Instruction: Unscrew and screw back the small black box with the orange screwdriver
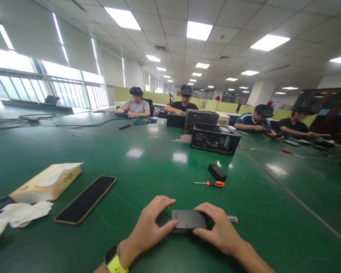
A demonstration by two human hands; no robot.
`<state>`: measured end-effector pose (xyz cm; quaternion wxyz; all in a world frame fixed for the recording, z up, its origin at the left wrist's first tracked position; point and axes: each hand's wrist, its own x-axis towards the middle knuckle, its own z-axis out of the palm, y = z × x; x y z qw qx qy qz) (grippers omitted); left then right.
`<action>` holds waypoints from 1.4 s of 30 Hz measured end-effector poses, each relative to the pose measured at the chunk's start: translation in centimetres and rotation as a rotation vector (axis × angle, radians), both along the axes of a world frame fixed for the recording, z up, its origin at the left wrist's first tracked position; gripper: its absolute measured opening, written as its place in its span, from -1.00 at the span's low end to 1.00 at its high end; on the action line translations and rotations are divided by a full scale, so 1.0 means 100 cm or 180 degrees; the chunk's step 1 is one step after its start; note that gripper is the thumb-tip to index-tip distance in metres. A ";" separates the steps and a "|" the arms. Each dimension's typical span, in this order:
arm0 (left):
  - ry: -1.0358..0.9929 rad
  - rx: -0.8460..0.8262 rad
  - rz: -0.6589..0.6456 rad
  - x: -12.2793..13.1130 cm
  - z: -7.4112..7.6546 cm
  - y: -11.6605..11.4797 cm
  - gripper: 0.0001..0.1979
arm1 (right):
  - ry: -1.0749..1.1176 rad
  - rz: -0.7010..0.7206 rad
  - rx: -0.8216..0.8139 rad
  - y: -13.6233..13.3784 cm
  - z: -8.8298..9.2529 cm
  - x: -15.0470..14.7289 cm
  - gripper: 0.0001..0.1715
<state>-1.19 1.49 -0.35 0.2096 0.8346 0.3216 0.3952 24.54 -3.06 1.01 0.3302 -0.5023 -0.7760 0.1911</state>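
Note:
A flat dark grey box-like piece [189, 220] is between my two hands, near the table's front edge. My left hand [152, 223] has its thumb on the piece's left end, with the fingers curved above the table. Around the right end, my right hand [217, 227] has its thumb at the near corner and its fingers at the far corner. A small light-coloured item [233, 219] lies partly behind my right hand. Farther off, an orange-handled screwdriver [216, 184] rests beside a small black box [217, 172].
On the green table [125, 204] at left lie a phone [86, 200], a tissue box [49, 182] and crumpled tissues [25, 214]. Open black computer cases [213, 138] stand beyond. Several people sit at the far side, and a second screwdriver [290, 152] lies at right.

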 end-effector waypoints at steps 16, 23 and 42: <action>-0.0102 0.0202 0.0182 0.002 -0.001 0.000 -0.84 | -0.0276 -0.4023 -0.0254 0.026 -0.042 0.214 -0.14; -0.0084 0.0176 0.0138 0.002 -0.002 0.001 -0.84 | -0.0843 -0.4102 0.0131 0.033 -0.043 0.194 -0.12; -0.0154 0.0110 0.0082 0.004 -0.002 -0.002 -0.85 | -0.1232 -0.2845 0.0280 0.097 -0.017 0.119 -0.30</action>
